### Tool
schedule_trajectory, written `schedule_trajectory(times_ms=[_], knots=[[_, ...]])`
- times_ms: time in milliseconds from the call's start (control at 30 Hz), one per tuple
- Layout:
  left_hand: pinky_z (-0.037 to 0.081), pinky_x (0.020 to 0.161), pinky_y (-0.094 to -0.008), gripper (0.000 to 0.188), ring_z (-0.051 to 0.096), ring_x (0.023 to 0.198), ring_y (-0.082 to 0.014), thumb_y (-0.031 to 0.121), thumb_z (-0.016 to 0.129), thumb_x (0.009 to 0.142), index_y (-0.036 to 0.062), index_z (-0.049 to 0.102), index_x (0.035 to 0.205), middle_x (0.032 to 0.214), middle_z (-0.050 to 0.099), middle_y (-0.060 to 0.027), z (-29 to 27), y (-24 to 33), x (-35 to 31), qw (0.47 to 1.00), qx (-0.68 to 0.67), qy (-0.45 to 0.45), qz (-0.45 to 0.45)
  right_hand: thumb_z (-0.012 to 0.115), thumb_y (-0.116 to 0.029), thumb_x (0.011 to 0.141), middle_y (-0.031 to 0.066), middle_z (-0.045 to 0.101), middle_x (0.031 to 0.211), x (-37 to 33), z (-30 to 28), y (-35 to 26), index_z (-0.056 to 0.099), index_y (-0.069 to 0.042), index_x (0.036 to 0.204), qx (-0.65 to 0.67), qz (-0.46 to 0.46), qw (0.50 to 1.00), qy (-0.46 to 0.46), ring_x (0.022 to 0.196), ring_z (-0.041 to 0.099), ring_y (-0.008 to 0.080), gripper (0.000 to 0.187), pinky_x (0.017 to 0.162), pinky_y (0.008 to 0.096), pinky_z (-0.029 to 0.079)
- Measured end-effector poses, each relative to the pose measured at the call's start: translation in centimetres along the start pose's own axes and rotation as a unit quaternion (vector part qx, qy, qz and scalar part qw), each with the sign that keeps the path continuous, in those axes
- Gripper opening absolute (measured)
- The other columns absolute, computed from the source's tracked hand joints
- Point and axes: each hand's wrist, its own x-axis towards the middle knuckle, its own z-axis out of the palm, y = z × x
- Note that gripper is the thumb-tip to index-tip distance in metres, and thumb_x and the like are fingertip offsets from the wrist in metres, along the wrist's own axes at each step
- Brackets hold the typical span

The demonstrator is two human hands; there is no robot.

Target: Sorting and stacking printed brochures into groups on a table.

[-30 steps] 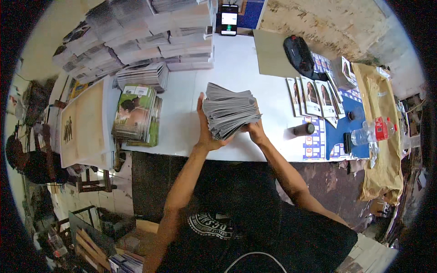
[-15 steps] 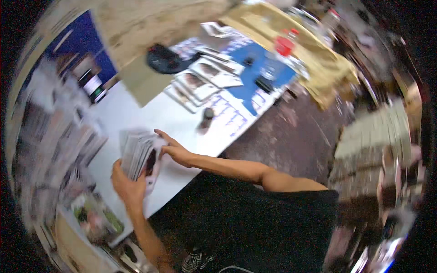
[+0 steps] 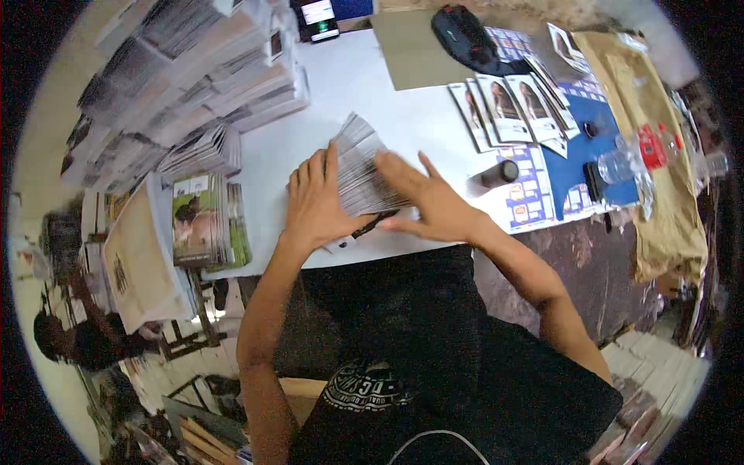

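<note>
A fanned stack of thin printed booklets (image 3: 358, 167) stands on the white tabletop in front of me, page edges facing up. My left hand (image 3: 314, 198) grips the stack along its left side, thumb at the near end. Against the right side rests my right hand (image 3: 434, 198), slightly blurred, its fingers spread and its thumb apart near the lower edge. A dark picture on a white cover shows partly below the stack, between both hands.
Tall piles of booklets (image 3: 232, 70) rise at the left, with green-covered booklets (image 3: 194, 221) nearer. Portrait-covered booklets (image 3: 504, 108) lie at the right, beside a dark cylinder (image 3: 500, 173), a black pouch (image 3: 465, 39) and a red-labelled bottle (image 3: 620, 165). A phone (image 3: 318, 19) stands at the back.
My view has turned left, so the table sits straighter. The stack has gone from tilted between my hands to resting on the table, and my right hand now lies along its side.
</note>
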Motion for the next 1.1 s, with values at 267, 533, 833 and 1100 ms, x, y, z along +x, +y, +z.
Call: schedule_trajectory(times_ms=[267,533,833,1100], knots=[[0.052,0.078,-0.0448,0.065,0.066,0.093,-0.0354,0.04,0.082,0.068,-0.0005,0.053,0.109,0.098,0.067,-0.0216,0.3,-1.8,0.7,0.989,-0.041,-0.056,-0.132,0.088,-0.038,0.063,0.0301,0.019,0.151,-1.4,8.0,3.5,0.008,0.004,0.148,0.2,0.126,0.944,0.232,0.141,0.022,0.0394,0.124,0.115,0.045,0.023],[0.053,0.085,-0.036,0.069,0.065,0.098,-0.0242,0.023,0.084,0.069,-0.0008,0.044,0.12,0.105,0.063,-0.0159,1.7,-0.1,-3.6,0.864,-0.463,0.188,-0.058,0.082,-0.016,0.066,0.0189,0.033,0.147,3.6,4.7,1.2,0.022,-0.001,0.148,0.513,0.061,0.856,0.036,0.137,0.031,0.0281,0.103,0.114,0.039,0.021],[0.026,0.114,-0.0443,0.148,0.033,0.135,-0.0294,0.027,0.094,0.051,0.0076,-0.015,0.148,0.148,0.026,-0.0178,11.9,-5.2,-8.1,0.917,-0.365,0.158,0.002,0.07,-0.006,0.061,0.0153,0.007,0.159,3.2,8.5,1.6,-0.001,-0.011,0.153,0.487,-0.021,0.873,0.001,0.145,0.011,0.0263,0.116,0.117,0.0381,0.016],[0.031,0.11,-0.0472,0.075,0.048,0.124,-0.0307,0.025,0.083,0.069,0.0056,0.049,0.133,0.13,0.056,-0.012,11.4,-3.0,-8.4,0.881,-0.424,0.203,0.056,0.068,-0.002,0.066,0.0162,0.02,0.156,1.6,11.8,3.5,0.012,-0.004,0.151,0.522,0.198,0.825,-0.09,0.139,0.027,0.0277,0.102,0.113,0.0363,0.023]])
